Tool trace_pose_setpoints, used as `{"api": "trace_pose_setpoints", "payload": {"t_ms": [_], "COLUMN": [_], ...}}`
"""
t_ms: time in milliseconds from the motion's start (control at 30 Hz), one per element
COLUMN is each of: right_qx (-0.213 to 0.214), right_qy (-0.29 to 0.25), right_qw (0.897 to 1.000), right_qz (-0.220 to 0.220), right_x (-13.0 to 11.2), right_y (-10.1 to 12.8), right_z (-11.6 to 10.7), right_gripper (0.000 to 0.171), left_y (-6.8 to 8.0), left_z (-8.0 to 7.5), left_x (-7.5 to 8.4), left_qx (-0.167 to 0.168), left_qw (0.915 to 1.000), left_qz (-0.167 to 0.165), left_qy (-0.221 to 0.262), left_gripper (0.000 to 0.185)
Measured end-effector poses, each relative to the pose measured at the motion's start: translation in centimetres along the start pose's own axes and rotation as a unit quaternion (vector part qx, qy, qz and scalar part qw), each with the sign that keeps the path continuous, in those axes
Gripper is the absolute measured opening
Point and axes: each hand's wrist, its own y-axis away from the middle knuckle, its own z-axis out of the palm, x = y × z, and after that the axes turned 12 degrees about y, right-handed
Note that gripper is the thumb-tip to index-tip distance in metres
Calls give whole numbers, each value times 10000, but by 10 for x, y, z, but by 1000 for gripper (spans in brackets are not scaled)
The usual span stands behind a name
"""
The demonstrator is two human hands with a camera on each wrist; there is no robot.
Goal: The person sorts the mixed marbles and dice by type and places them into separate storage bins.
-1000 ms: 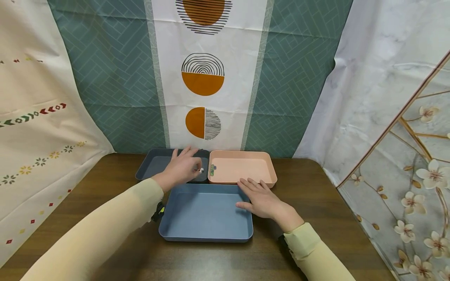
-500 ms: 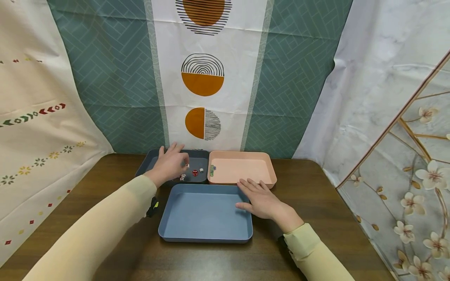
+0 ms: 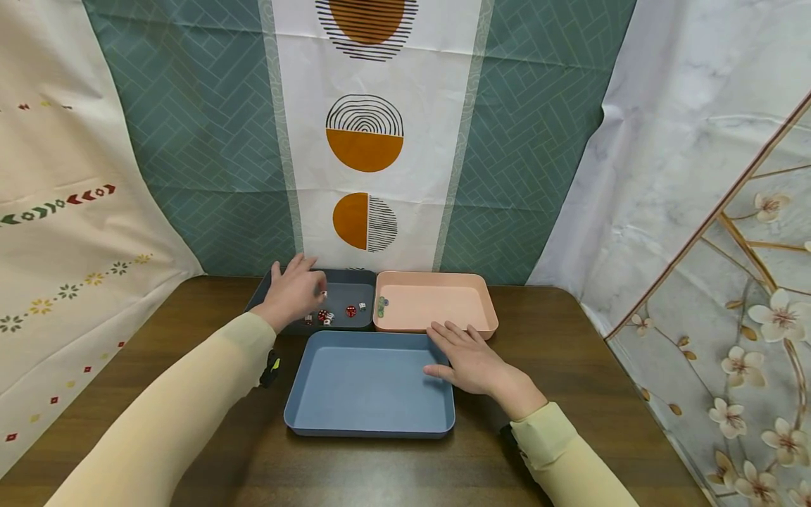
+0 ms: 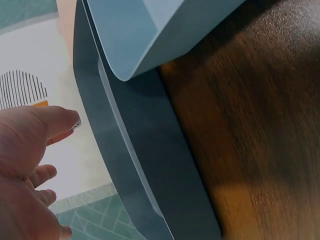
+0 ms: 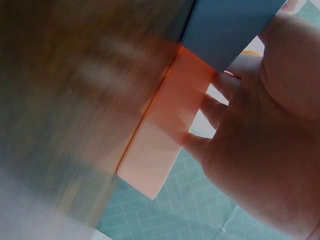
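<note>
Thumb and index finger of my left hand (image 3: pixel 290 294) pinch a small white die (image 4: pixel 76 124) above the left part of the dark grey tray (image 3: pixel 348 282). Its other fingers are spread. Red and white dice lie in that tray: a red die (image 3: pixel 351 310) and a white die (image 3: pixel 362 306) at the right, others close together nearer its front wall. Part of the tray is hidden by the hand. My right hand (image 3: pixel 469 360) rests with straight fingers over the far right corner of the blue tray (image 3: pixel 370 387), its fingertips at the front rim of the pink tray (image 3: pixel 437 299).
Inside the pink tray, a few small green and dark glassy pieces (image 3: pixel 382 307) sit by the left wall. All three trays adjoin on the brown wooden table (image 3: pixel 538 331). Patterned cloth (image 3: pixel 532 176) hangs behind and at the sides.
My left hand has moved leftward across the dark grey tray, still pinching the die, uncovering the dice to its right. My right hand has stayed in place.
</note>
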Motion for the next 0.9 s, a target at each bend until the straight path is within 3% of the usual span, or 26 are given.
{"api": "trace_pose_setpoints", "payload": {"t_ms": [500, 900], "right_qx": [-134, -188], "right_qy": [16, 33], "right_qw": [9999, 9998], "right_qz": [51, 89], "right_x": [-8, -5], "right_y": [2, 2], "right_z": [-9, -10], "right_gripper": [84, 84], "left_y": [-3, 0], "left_z": [1, -4], "left_x": [-16, -13], "left_qx": [-50, -85], "left_qw": [9994, 9994], "left_qz": [-295, -282], "left_qy": [-194, -197], "left_gripper": [10, 21]}}
